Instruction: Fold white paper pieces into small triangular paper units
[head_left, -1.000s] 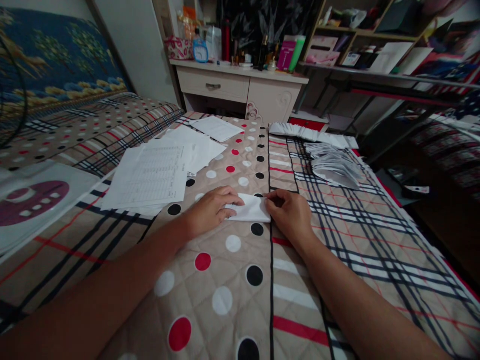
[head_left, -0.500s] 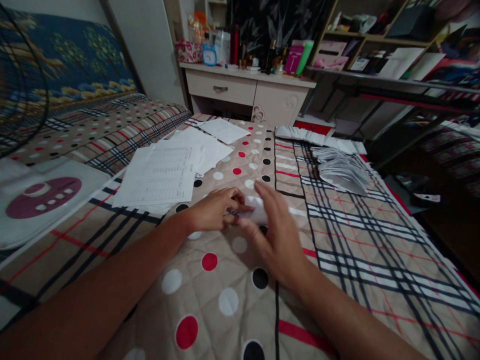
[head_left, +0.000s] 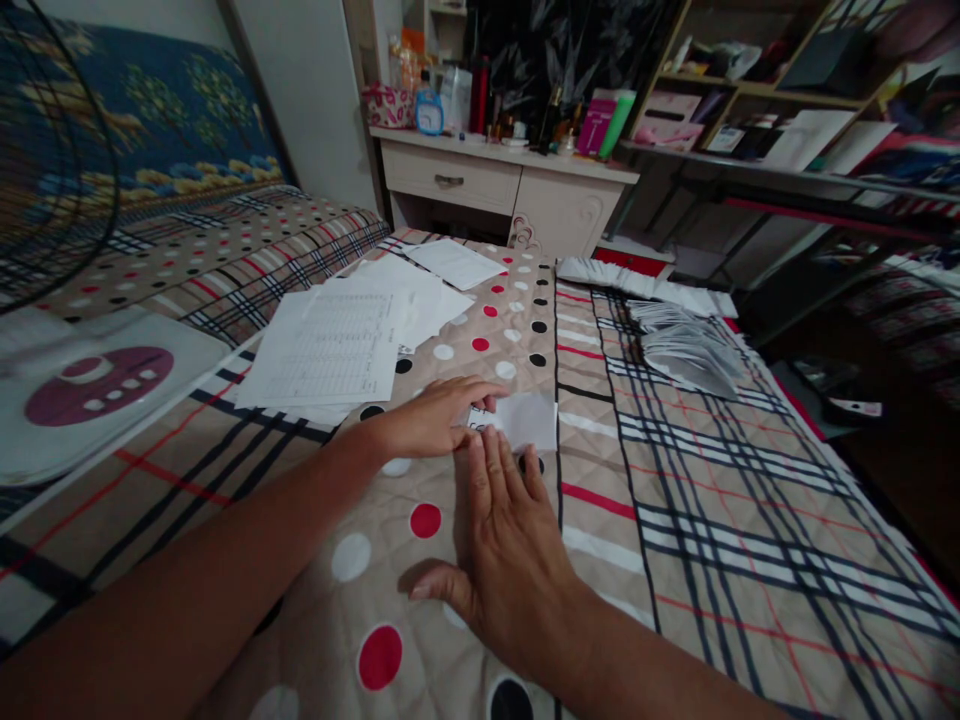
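A small folded white paper [head_left: 534, 418] with dark writing near its left end lies on the spotted quilt [head_left: 480, 640]. My left hand [head_left: 431, 415] has its fingers closed round the left end of the paper, covering that part. Flat and palm down, my right hand [head_left: 517, 545] rests its fingertips on the paper's near edge, with the thumb stretched out to the left over the quilt. Left of my hands is a spread of loose printed sheets [head_left: 322, 345].
On the right side of the bed, folded papers [head_left: 686, 350] lie fanned out, with a row of white folded papers [head_left: 645, 280] behind them. A white bag with a purple oval [head_left: 105, 385] is at the left. A dresser [head_left: 450, 180] stands beyond the bed; a fan guard [head_left: 112, 200] borders the left.
My right hand has moved from beside the paper, fingers raised, to lying flat at its near edge. The paper now looks flatter and more of its right part shows. My left hand stays at its left end.
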